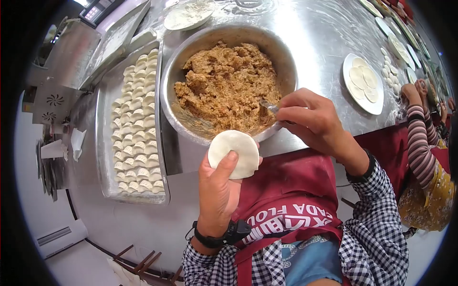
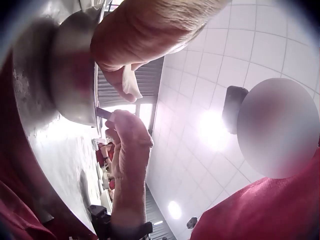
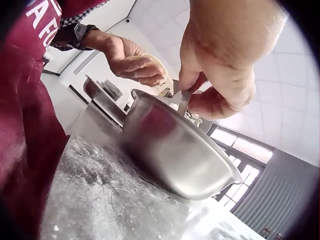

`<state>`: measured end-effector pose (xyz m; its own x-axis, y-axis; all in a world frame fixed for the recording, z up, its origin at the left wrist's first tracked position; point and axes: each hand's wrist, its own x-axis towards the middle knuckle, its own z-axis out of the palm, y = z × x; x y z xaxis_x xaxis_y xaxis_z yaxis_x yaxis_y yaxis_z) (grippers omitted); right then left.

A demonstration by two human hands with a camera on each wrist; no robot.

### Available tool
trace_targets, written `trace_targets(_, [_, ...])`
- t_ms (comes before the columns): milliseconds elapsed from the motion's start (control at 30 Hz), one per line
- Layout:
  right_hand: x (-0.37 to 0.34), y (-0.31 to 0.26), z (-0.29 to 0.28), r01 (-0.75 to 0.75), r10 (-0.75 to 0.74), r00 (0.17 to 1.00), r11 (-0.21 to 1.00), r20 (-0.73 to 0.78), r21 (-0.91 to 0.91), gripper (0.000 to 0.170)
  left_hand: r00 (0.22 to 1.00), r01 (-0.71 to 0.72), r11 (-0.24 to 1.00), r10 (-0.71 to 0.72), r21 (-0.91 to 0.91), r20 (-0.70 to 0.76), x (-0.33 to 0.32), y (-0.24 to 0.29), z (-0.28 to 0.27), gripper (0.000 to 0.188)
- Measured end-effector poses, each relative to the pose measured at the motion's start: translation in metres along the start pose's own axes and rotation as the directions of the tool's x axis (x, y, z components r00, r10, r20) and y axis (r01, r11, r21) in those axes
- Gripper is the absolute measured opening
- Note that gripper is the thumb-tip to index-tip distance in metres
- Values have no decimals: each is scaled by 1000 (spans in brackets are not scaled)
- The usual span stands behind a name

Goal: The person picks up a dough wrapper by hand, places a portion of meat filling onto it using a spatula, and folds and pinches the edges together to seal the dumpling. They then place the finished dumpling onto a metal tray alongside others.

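A round, flat dumpling wrapper (image 1: pixel 237 151) lies across my left hand (image 1: pixel 221 183), thumb pressed on its face and fingers behind it. It is held just over the near rim of a big metal bowl (image 1: pixel 168 102) of brown minced filling (image 1: pixel 229 86). My right hand (image 1: pixel 312 117) pinches the handle of a metal utensil (image 1: pixel 270 107) at the bowl's right side. The utensil's far end dips into the filling, so its shape is hidden. In the right wrist view the handle (image 3: pixel 184 102) rises over the rim between thumb and fingers.
Left of the bowl, a metal tray (image 1: pixel 164 183) holds rows of folded dumplings (image 1: pixel 138 124). A floury plate (image 1: pixel 188 16) stands behind. To the right, a white plate (image 1: pixel 376 107) bears several wrappers (image 1: pixel 362 78), with small dough pieces (image 1: pixel 390 71) beside it. Another person's striped sleeve (image 1: pixel 419 138) is at the far right.
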<state>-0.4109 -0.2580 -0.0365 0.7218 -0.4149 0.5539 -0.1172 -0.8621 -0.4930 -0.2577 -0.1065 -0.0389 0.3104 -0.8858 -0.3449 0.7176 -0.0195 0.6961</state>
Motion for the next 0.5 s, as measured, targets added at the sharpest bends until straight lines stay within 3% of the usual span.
trace_targets(100, [9, 6, 7, 23, -23, 1000, 1000, 21, -19, 15, 1000, -8, 1000, 8, 1, 22, -3, -1, -3, 33])
trace_targets(267, [19, 12, -6, -57, 56, 998, 997, 26, 42, 13, 996, 26, 1000, -26, -7, -81, -20, -1, -10, 31])
trace_targets(333, [18, 13, -15, -159, 184, 982, 939, -54, 304, 12, 996, 15, 1000, -17, -20, -90, -27, -1, -20, 30])
trace_targets(400, [15, 12, -18, -221, 240, 971, 892, 2, 394, 13, 995, 10, 999, -13, -30, -101, -32, -3, -28, 30])
trace_targets(467, [14, 11, -15, -342, 372, 924, 705, 86, 621, 14, 989, 29, 997, -39, -67, -145, -33, -4, -32, 32])
trace_targets(500, [14, 12, -9, -302, 339, 939, 723, 62, 621, 15, 988, 30, 997, -40, -68, -149, -33, -6, -35, 32])
